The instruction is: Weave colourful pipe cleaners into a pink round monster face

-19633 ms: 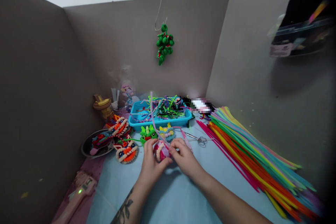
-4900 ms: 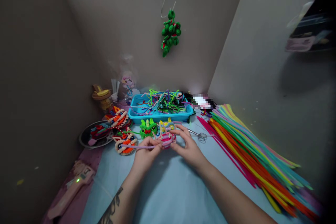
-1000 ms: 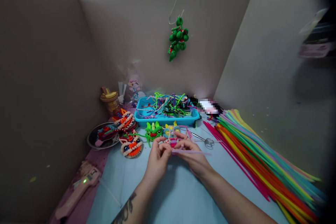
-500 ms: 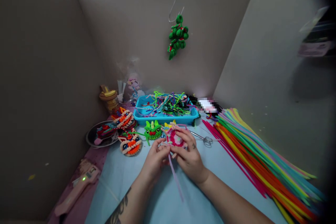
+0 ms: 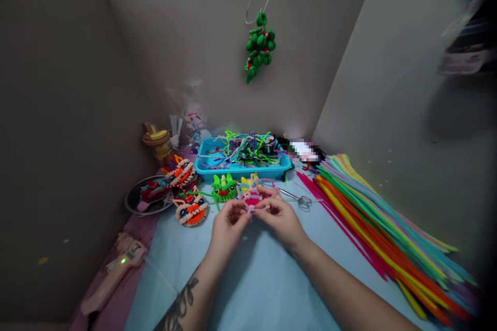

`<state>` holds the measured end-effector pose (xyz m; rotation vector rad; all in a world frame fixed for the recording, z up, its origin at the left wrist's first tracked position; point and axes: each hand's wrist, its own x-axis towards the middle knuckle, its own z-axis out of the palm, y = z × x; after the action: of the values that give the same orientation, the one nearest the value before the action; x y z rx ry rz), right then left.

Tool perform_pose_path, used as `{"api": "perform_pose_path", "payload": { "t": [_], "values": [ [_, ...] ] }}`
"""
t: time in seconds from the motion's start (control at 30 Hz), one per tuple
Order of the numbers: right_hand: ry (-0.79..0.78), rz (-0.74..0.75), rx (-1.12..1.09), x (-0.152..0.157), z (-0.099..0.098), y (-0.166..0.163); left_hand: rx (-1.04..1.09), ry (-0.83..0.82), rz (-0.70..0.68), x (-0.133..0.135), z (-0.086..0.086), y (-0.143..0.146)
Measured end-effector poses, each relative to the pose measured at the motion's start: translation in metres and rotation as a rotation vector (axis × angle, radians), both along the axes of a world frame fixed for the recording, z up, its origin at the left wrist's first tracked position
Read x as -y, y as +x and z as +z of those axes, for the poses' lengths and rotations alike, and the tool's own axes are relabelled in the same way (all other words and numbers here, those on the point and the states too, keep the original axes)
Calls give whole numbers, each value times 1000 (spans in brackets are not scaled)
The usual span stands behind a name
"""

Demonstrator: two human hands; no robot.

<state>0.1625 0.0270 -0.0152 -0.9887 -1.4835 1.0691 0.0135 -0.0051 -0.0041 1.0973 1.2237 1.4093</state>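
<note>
A small pink pipe-cleaner figure [image 5: 252,197] is between my two hands, above the blue table cover. My left hand [image 5: 229,225] pinches its near left edge with thumb and forefinger. On the other side my right hand [image 5: 282,217] grips the near right edge, fingertips almost meeting the left ones. A pale pink pipe cleaner lies at the fingertips, mostly hidden by them. Just behind stand a green pipe-cleaner animal head [image 5: 224,189] and a partly covered yellow and blue one [image 5: 248,183]. Metal scissors [image 5: 304,201] lie right of my right hand.
A blue tray [image 5: 243,171] of pipe-cleaner scraps stands at the back. Long coloured pipe cleaners [image 5: 373,232] lie along the right. On the left are orange lion heads [image 5: 192,211], a metal bowl [image 5: 134,207] and a pink glue gun [image 5: 116,274]. A green ornament [image 5: 260,46] hangs behind.
The pale pink pipe cleaner that hung down below my hands no longer hangs there. The pink figure has tilted, and my right fingers have drawn in toward its near edge. The view has shifted slightly.
</note>
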Motion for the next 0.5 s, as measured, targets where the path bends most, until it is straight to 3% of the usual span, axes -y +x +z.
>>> {"api": "perform_pose_path", "payload": {
  "t": [0.2, 0.33, 0.4, 0.5],
  "values": [
    [-322, 222, -263, -7, 1, 6, -387, 135, -20, -1, 3, -15],
    [-400, 215, -269, -11, -7, 6, -506, 197, -41, -1, -2, -15],
    [-324, 120, -241, -11, -10, 5, -546, 213, -34, -1, -6, -12],
    [1, -130, -55, -6, -8, 6, -599, 212, -37, 1, -10, -9]
  ]
}}
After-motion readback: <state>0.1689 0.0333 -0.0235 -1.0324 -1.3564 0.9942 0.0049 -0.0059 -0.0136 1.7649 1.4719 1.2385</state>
